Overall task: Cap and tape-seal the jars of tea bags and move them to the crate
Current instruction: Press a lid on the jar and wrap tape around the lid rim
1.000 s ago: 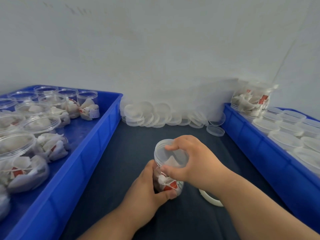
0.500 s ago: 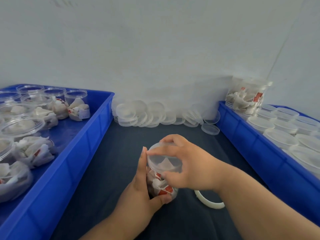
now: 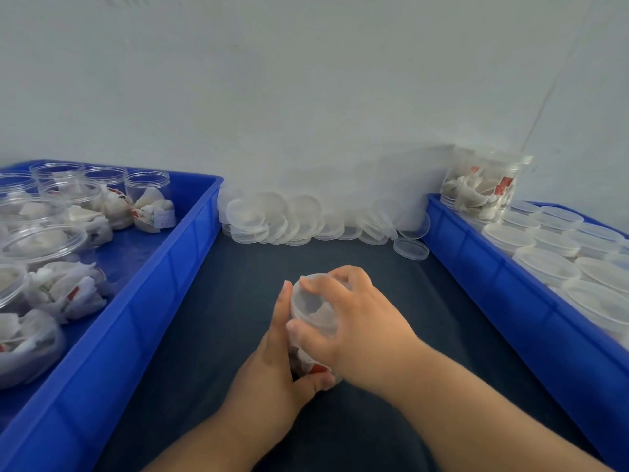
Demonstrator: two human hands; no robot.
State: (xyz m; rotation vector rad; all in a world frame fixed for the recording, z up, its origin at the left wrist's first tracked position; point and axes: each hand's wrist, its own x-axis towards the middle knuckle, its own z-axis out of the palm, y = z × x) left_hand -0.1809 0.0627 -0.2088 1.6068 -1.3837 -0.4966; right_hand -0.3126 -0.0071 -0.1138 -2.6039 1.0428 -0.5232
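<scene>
Left hand [image 3: 272, 362] gripping the jar [image 3: 306, 364] from the side, right hand [image 3: 354, 328] gripping the lid [image 3: 311, 303] on top, jar standing on the desk [image 3: 211, 321] between two blue crates [image 3: 163, 291]

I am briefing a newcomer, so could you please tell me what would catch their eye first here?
Dead centre, the left hand grips a jar of tea bags while the right hand holds its lid on top. Blue crates flank them: the left crate holds open jars, the right crate capped ones, with loose lids heaped at the back between them.
</scene>
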